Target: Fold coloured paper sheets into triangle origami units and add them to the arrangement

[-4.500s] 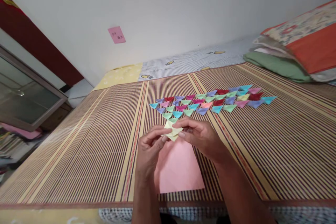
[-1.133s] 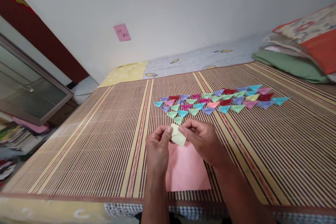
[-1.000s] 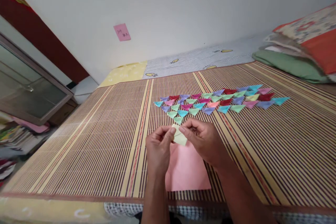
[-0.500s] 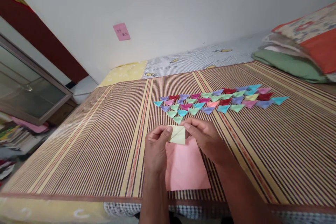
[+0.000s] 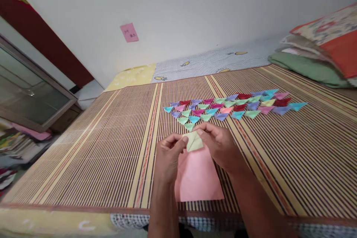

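Note:
A small pale yellow folded paper [image 5: 194,141] with a diagonal crease is held between both hands. My left hand [image 5: 170,156] pinches its left edge between thumb and fingers. At its upper right corner, my right hand [image 5: 219,145] grips it the same way. Beneath the hands a pink paper sheet [image 5: 199,178] lies flat on the striped mat [image 5: 111,148]. Beyond them, several small folded paper triangles [image 5: 221,116] in many colours lie in rows; the nearest is a light green one [image 5: 190,126].
Pillows [image 5: 337,41] and a green folded cloth [image 5: 306,68] are piled at the back right. A pink note [image 5: 129,32] is on the wall. A glass-fronted cabinet [image 5: 30,85] and stacked books [image 5: 16,145] stand at the left.
The yellow paper has shifted slightly right and tilted, its right side turned upward. My left hand has moved a little to the right with it.

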Demonstrator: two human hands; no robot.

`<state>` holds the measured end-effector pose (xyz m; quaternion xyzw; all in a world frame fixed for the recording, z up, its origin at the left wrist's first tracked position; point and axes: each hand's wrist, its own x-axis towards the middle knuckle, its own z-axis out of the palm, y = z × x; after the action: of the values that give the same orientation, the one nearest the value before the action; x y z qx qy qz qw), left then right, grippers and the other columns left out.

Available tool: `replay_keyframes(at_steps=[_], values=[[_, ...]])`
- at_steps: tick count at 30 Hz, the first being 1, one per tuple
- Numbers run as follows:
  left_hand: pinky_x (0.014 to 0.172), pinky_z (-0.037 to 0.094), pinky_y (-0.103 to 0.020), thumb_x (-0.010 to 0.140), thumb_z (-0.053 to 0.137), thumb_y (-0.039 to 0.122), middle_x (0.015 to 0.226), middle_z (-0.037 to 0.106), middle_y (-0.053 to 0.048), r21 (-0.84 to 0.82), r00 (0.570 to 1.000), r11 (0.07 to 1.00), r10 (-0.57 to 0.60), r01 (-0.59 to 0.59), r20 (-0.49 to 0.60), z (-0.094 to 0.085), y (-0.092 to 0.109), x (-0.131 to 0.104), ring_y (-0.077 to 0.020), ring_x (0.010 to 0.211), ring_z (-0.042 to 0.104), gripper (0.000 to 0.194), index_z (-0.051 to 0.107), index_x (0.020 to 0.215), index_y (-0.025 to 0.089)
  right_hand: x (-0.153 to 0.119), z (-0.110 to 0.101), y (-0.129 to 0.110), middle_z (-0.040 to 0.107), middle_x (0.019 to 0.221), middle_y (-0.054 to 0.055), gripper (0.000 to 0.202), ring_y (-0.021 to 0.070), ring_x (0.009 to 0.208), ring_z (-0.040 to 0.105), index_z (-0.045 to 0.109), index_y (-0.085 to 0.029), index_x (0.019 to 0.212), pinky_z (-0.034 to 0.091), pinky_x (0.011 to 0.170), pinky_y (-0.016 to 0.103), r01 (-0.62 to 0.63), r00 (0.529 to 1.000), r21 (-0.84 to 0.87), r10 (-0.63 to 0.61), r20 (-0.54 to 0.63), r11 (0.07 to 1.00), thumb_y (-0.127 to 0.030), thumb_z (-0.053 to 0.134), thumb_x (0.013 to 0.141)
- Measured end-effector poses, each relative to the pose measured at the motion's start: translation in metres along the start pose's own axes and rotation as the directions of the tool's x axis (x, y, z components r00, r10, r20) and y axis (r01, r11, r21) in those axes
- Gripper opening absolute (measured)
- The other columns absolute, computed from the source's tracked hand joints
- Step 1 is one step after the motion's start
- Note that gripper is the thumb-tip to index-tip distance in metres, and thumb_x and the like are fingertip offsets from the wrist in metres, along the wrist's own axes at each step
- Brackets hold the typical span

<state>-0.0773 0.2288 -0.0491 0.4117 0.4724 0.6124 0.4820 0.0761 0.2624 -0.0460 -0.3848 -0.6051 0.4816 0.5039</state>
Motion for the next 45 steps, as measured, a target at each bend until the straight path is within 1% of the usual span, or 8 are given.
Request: replay_keyframes(at_steps=[4, 11, 21, 26, 31, 37, 41, 45], values=[[0.062, 0.038, -0.022, 0.078, 0.079, 0.027, 0.057, 0.056, 0.002, -0.078, 0.999, 0.996, -0.033, 0.033, 0.009, 0.001, -0.001, 0.0, -0.0102, 0.059, 0.047, 0.017, 0.073, 0.067, 0.016, 0.0, 0.003, -0.001, 0.06, 0.068, -0.001, 0.019, 0.0144, 0.062, 0.055, 0.065, -0.019, 0.082, 0.042, 0.057, 0.025, -0.048, 0.998, 0.109, 0.045, 0.038, 0.993, -0.036, 0.066, 0.09], [0.057, 0.04, -0.022, 0.071, 0.084, 0.028, 0.058, 0.062, 0.001, -0.108, 0.996, 0.99, -0.087, 0.089, 0.03, 0.005, -0.002, 0.002, -0.01, 0.054, 0.051, 0.018, 0.072, 0.071, 0.015, 0.0, 0.003, 0.002, 0.056, 0.063, -0.002, 0.024, 0.0133, 0.059, 0.051, 0.062, -0.018, 0.074, 0.039, 0.055, 0.025, -0.065, 0.997, 0.028, 0.063, 0.048, 0.998, -0.036, 0.065, 0.09], [0.06, 0.042, -0.024, 0.078, 0.08, 0.029, 0.061, 0.06, 0.002, 0.011, 0.979, 0.991, 0.134, -0.134, -0.154, 0.005, -0.001, 0.0, -0.0114, 0.059, 0.052, 0.016, 0.071, 0.07, 0.018, 0.001, 0.01, 0.003, 0.059, 0.067, -0.001, 0.022, 0.0145, 0.064, 0.053, 0.06, -0.018, 0.07, 0.041, 0.059, 0.028, -0.162, 0.975, 0.061, 0.15, 0.162, 0.985, -0.034, 0.068, 0.083], [0.061, 0.042, -0.023, 0.076, 0.081, 0.027, 0.062, 0.06, 0.002, -0.003, 0.989, 0.997, 0.074, -0.075, -0.132, 0.006, 0.001, -0.001, -0.0109, 0.061, 0.05, 0.015, 0.072, 0.068, 0.017, 0.0, 0.012, 0.003, 0.057, 0.068, -0.001, 0.021, 0.0143, 0.065, 0.051, 0.063, -0.018, 0.073, 0.041, 0.061, 0.027, -0.12, 0.987, 0.092, 0.109, 0.118, 0.989, -0.035, 0.065, 0.086], [0.06, 0.04, -0.023, 0.071, 0.083, 0.03, 0.058, 0.057, 0.002, -0.125, 0.995, 0.992, -0.037, 0.025, -0.093, 0.006, 0.001, 0.001, -0.0105, 0.058, 0.048, 0.02, 0.071, 0.065, 0.015, -0.001, 0.01, 0.003, 0.058, 0.069, -0.001, 0.022, 0.0145, 0.066, 0.053, 0.065, -0.017, 0.077, 0.042, 0.06, 0.026, -0.081, 0.988, 0.067, 0.072, 0.139, 0.994, -0.036, 0.064, 0.089], [0.061, 0.043, -0.024, 0.071, 0.085, 0.033, 0.059, 0.058, 0.002, -0.135, 0.983, 0.989, 0.039, -0.064, -0.181, 0.006, -0.001, 0.002, -0.0108, 0.059, 0.052, 0.024, 0.069, 0.067, 0.016, -0.002, 0.017, 0.006, 0.06, 0.067, -0.001, 0.019, 0.0147, 0.063, 0.055, 0.066, -0.017, 0.077, 0.042, 0.058, 0.026, -0.19, 0.966, 0.126, 0.162, 0.203, 0.974, -0.034, 0.073, 0.081], [0.059, 0.041, -0.023, 0.067, 0.087, 0.032, 0.057, 0.058, 0.002, -0.181, 0.987, 0.983, -0.001, -0.029, -0.163, 0.003, 0.001, 0.003, -0.0097, 0.057, 0.05, 0.025, 0.069, 0.067, 0.015, -0.003, 0.016, 0.007, 0.06, 0.068, -0.001, 0.014, 0.0143, 0.065, 0.054, 0.067, -0.017, 0.077, 0.042, 0.059, 0.027, -0.131, 0.975, 0.104, 0.109, 0.193, 0.986, -0.029, 0.069, 0.084], [0.057, 0.04, -0.022, 0.063, 0.088, 0.029, 0.059, 0.064, -0.001, -0.177, 0.993, 0.983, -0.062, 0.044, -0.1, 0.001, 0.002, 0.004, -0.0096, 0.056, 0.05, 0.025, 0.068, 0.066, 0.014, 0.001, 0.005, 0.006, 0.057, 0.066, -0.002, 0.015, 0.0132, 0.063, 0.052, 0.064, -0.018, 0.073, 0.04, 0.058, 0.026, -0.074, 0.988, 0.082, 0.062, 0.139, 0.994, -0.027, 0.068, 0.084]])
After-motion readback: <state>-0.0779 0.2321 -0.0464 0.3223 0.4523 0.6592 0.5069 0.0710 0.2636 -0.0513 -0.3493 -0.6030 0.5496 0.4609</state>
